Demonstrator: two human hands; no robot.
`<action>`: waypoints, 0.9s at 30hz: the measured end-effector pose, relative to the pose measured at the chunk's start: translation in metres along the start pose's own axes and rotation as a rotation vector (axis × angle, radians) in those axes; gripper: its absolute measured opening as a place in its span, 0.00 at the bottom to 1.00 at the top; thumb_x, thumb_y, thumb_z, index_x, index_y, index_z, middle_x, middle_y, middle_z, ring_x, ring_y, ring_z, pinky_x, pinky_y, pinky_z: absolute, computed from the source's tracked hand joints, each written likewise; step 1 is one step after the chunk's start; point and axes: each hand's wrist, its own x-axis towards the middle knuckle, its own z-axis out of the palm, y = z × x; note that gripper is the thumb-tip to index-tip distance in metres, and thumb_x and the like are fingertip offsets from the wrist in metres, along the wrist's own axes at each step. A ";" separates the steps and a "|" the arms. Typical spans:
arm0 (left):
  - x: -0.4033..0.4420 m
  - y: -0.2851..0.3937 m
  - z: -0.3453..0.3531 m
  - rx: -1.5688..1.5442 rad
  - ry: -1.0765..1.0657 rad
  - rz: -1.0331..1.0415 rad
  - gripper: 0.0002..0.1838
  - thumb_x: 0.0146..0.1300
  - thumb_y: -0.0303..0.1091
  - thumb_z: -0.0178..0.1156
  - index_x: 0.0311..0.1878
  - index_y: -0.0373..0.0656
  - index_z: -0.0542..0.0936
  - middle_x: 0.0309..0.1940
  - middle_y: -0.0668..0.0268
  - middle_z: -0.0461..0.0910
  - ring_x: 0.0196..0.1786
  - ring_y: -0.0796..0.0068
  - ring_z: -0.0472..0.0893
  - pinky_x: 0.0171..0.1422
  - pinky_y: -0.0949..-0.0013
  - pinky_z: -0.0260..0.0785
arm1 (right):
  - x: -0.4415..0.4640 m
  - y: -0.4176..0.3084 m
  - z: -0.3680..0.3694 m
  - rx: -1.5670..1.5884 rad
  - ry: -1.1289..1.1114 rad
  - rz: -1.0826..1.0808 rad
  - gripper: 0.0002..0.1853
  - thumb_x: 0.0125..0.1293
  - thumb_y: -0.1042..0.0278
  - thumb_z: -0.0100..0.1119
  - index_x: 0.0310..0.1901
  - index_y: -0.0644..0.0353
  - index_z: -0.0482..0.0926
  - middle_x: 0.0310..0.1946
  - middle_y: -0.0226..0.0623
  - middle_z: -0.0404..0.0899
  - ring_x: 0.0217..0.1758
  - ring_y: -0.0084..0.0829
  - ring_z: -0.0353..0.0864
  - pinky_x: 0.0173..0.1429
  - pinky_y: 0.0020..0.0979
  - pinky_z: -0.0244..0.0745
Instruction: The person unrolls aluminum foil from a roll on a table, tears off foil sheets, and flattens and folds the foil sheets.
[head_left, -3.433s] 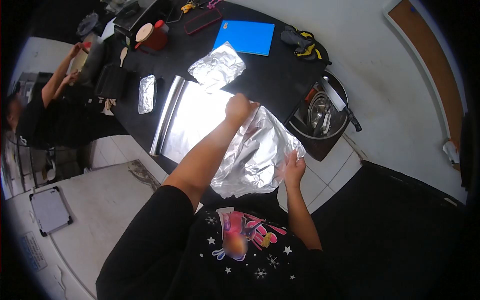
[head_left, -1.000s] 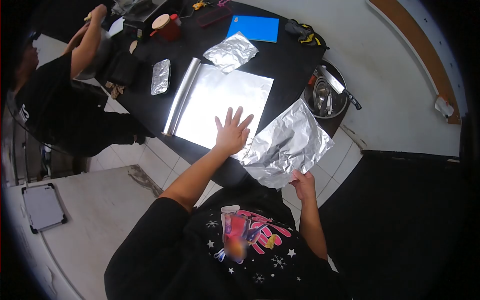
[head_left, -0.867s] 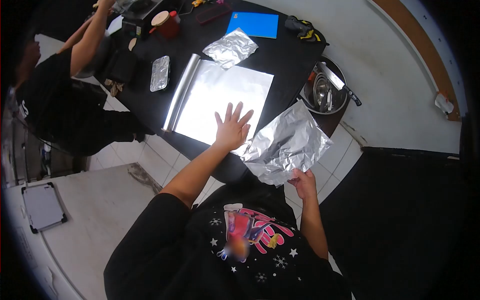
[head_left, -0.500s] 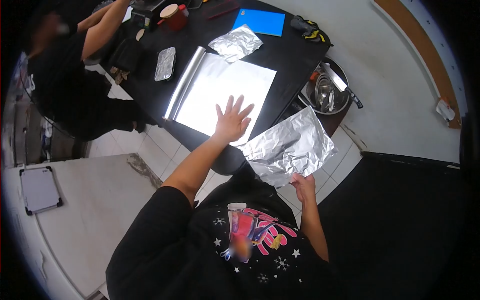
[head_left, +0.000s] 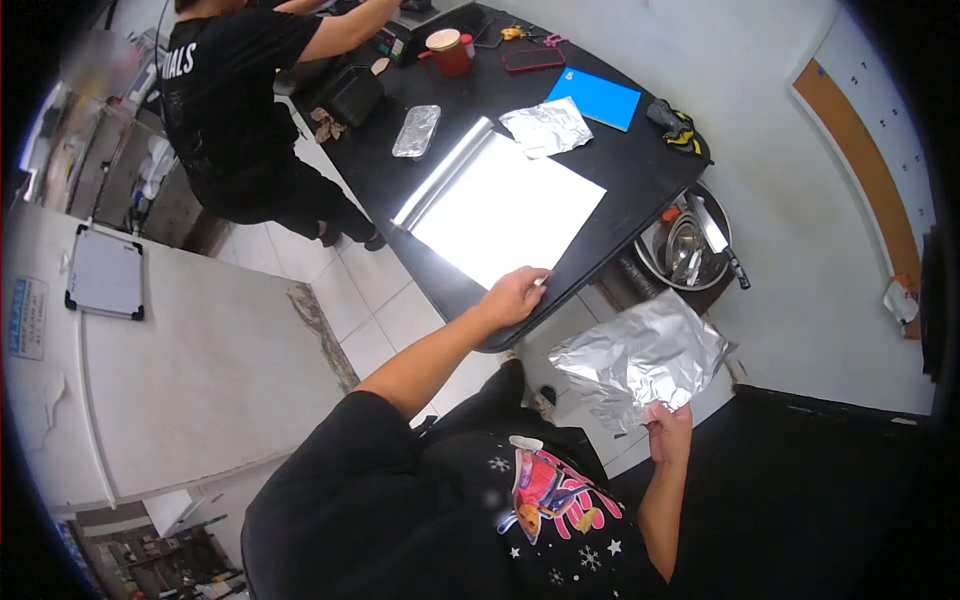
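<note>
My right hand [head_left: 670, 432] is closed on the lower edge of a crumpled sheet of aluminium foil [head_left: 645, 355], held in the air off the table's near side. My left hand [head_left: 513, 298] is at the near corner of the black table [head_left: 630, 210], its fingers curled together. A small whitish bit shows at its fingertips; I cannot tell what it is. Beside that hand lies a smooth, bright foil sheet [head_left: 520, 205], unrolled from the foil roll [head_left: 445, 172]. Another crumpled foil piece [head_left: 548, 128] lies at the sheet's far edge.
A foil-covered tray [head_left: 416, 131], a blue folder-like sheet [head_left: 596, 98], a red mug [head_left: 449, 56] and dark gloves [head_left: 675, 125] are on the table. A large knife [head_left: 715, 230] rests across a metal basin [head_left: 690, 283] of utensils. A co-worker [head_left: 225, 110] stands at the far left.
My left hand has gone from lying spread on the smooth foil to curled at its near edge. My right hand still holds the crumpled foil, now farther from the table. The view has shifted.
</note>
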 end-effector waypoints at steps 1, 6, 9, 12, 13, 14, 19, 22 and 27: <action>0.000 0.004 0.003 -0.189 -0.080 -0.173 0.23 0.63 0.31 0.56 0.63 0.46 0.69 0.49 0.55 0.78 0.44 0.61 0.80 0.49 0.63 0.73 | -0.004 -0.017 0.010 -0.023 -0.020 -0.022 0.27 0.56 0.81 0.56 0.60 0.63 0.66 0.48 0.34 0.77 0.44 0.29 0.80 0.47 0.30 0.78; 0.000 0.045 -0.007 -0.758 -0.173 -0.306 0.32 0.62 0.25 0.54 0.70 0.50 0.59 0.47 0.60 0.75 0.40 0.77 0.77 0.42 0.74 0.72 | 0.011 -0.059 0.037 -0.130 -0.205 -0.010 0.26 0.53 0.82 0.60 0.56 0.65 0.69 0.44 0.36 0.78 0.40 0.25 0.80 0.43 0.25 0.75; 0.004 0.052 -0.031 -0.326 0.023 0.093 0.44 0.52 0.20 0.60 0.73 0.52 0.55 0.61 0.55 0.64 0.44 0.70 0.76 0.50 0.70 0.71 | 0.040 -0.062 0.052 -0.263 -0.293 -0.007 0.28 0.53 0.82 0.61 0.58 0.65 0.67 0.46 0.36 0.77 0.43 0.26 0.79 0.45 0.26 0.75; -0.001 0.056 -0.064 -0.041 0.197 0.348 0.34 0.48 0.22 0.66 0.62 0.56 0.73 0.66 0.55 0.61 0.48 0.60 0.76 0.52 0.62 0.71 | 0.065 -0.059 0.097 -0.233 -0.371 -0.112 0.38 0.52 0.81 0.62 0.66 0.63 0.59 0.54 0.38 0.74 0.52 0.28 0.77 0.53 0.28 0.74; 0.001 0.052 -0.073 0.100 0.279 0.460 0.26 0.48 0.24 0.67 0.53 0.59 0.80 0.64 0.57 0.65 0.48 0.60 0.76 0.51 0.61 0.70 | 0.074 -0.059 0.110 -0.228 -0.396 -0.114 0.40 0.52 0.81 0.62 0.68 0.61 0.56 0.55 0.38 0.73 0.53 0.28 0.76 0.54 0.29 0.74; 0.003 0.051 -0.085 0.211 0.292 0.538 0.23 0.48 0.26 0.67 0.50 0.60 0.82 0.62 0.57 0.69 0.48 0.59 0.76 0.49 0.62 0.70 | 0.085 -0.058 0.120 -0.233 -0.382 -0.088 0.42 0.52 0.81 0.63 0.69 0.60 0.55 0.55 0.38 0.73 0.51 0.28 0.77 0.53 0.29 0.74; 0.011 -0.001 -0.102 0.370 0.226 0.526 0.18 0.49 0.26 0.62 0.44 0.57 0.83 0.51 0.62 0.78 0.47 0.60 0.77 0.51 0.61 0.67 | 0.151 -0.038 0.141 -0.575 -0.316 -0.126 0.37 0.59 0.81 0.55 0.70 0.49 0.57 0.56 0.39 0.72 0.47 0.28 0.79 0.48 0.29 0.75; 0.010 -0.051 -0.088 0.277 0.107 0.416 0.19 0.47 0.24 0.60 0.45 0.53 0.82 0.49 0.63 0.78 0.50 0.57 0.77 0.53 0.60 0.68 | 0.183 -0.017 0.140 -1.260 -0.304 -0.651 0.37 0.54 0.81 0.55 0.67 0.47 0.62 0.62 0.42 0.68 0.58 0.36 0.74 0.57 0.35 0.70; -0.003 -0.070 -0.084 0.282 -0.013 0.313 0.24 0.47 0.21 0.60 0.48 0.57 0.83 0.56 0.66 0.76 0.56 0.57 0.74 0.59 0.60 0.68 | 0.187 -0.017 0.162 -1.782 -0.836 -0.988 0.39 0.44 0.77 0.62 0.63 0.41 0.68 0.68 0.34 0.61 0.74 0.43 0.54 0.74 0.50 0.47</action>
